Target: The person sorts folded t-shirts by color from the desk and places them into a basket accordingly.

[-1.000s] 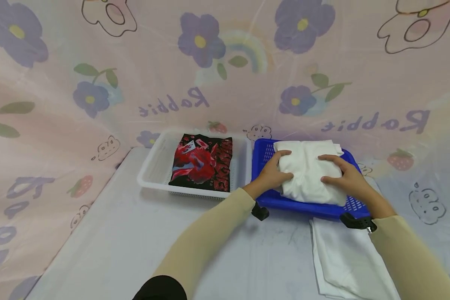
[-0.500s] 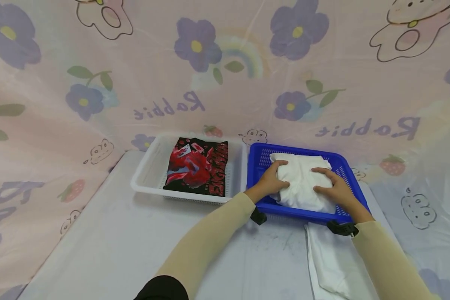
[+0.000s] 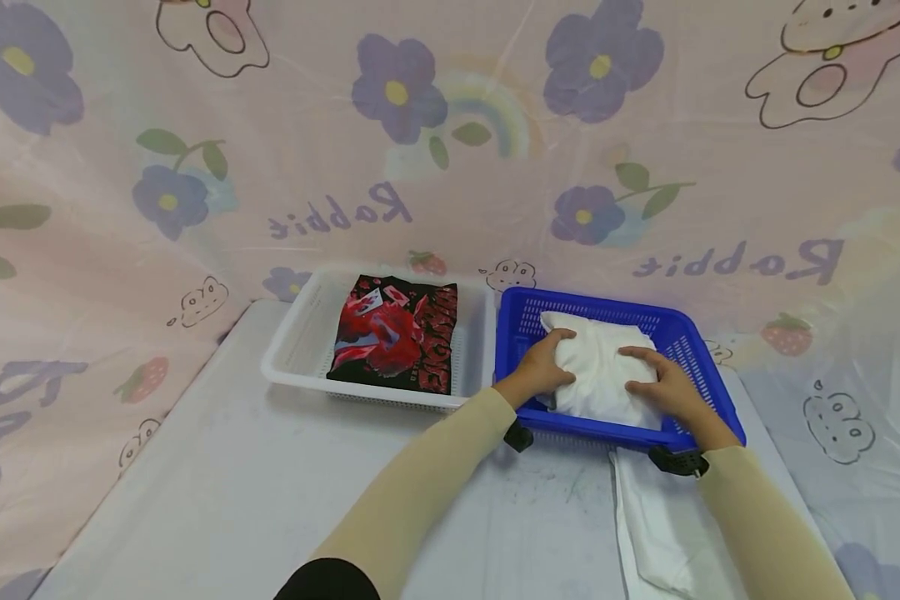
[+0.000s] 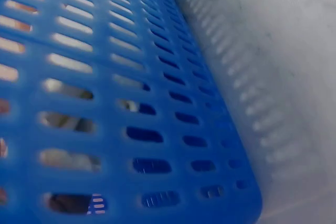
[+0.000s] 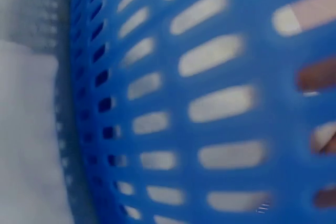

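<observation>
In the head view a folded white cloth point(image 3: 603, 367) lies inside the blue plastic basket point(image 3: 682, 337), its top soft and wrinkled. My left hand point(image 3: 543, 367) holds its left side, thumb and fingers spread over the edge. From the right, my right hand point(image 3: 667, 385) grips the opposite side, with index finger and thumb on top. The fingers deeper in the basket are hidden. Both wrist views are filled by the slotted basket wall point(image 4: 105, 93); white cloth point(image 5: 220, 103) shows through the slots on the right.
Left of the basket stands a white plastic basket point(image 3: 288, 354) holding a black bag with red print point(image 3: 397, 333). A second folded white cloth point(image 3: 660, 525) lies on the white table point(image 3: 217, 483) at the front right. A printed curtain point(image 3: 480, 200) hangs behind.
The folded white cloth has gone down into the blue basket, with both hands still at its sides. The head view has shifted slightly. The white basket and black bag stay put.
</observation>
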A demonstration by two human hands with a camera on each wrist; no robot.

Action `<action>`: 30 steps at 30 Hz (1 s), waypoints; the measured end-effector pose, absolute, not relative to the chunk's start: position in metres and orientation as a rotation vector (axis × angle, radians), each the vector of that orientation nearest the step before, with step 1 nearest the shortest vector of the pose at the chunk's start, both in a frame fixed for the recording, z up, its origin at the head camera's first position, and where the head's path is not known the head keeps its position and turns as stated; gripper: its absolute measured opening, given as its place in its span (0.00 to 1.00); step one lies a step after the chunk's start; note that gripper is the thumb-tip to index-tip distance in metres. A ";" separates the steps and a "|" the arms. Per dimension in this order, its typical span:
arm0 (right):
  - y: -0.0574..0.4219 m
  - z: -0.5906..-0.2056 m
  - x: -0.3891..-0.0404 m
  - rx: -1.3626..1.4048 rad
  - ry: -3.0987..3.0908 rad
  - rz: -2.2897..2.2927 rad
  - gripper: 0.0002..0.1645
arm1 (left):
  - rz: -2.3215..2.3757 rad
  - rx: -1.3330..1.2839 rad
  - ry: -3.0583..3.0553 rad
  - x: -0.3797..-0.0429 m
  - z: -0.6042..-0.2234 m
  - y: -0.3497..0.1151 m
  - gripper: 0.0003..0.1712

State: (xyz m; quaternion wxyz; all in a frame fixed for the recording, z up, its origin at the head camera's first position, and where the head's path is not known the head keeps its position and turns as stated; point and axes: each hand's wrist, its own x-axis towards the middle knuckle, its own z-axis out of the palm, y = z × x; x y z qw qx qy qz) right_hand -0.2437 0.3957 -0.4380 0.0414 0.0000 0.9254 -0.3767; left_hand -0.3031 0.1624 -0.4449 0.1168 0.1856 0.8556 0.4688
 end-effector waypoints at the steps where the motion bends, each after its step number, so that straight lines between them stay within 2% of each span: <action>1: 0.395 -0.439 -0.244 0.006 2.826 -1.125 0.37 | 1.355 0.535 2.505 -0.303 -0.446 0.163 0.43; 11: 0.393 -0.445 -0.247 0.029 2.811 -0.842 0.35 | 1.150 0.498 2.521 -0.303 -0.452 0.164 0.42; 23: 0.395 -0.450 -0.246 0.123 2.715 -0.793 0.40 | 0.889 0.407 2.505 -0.297 -0.450 0.164 0.39; 30: 0.396 -0.449 -0.244 0.190 2.623 -0.872 0.41 | 0.908 0.381 2.474 -0.294 -0.447 0.161 0.40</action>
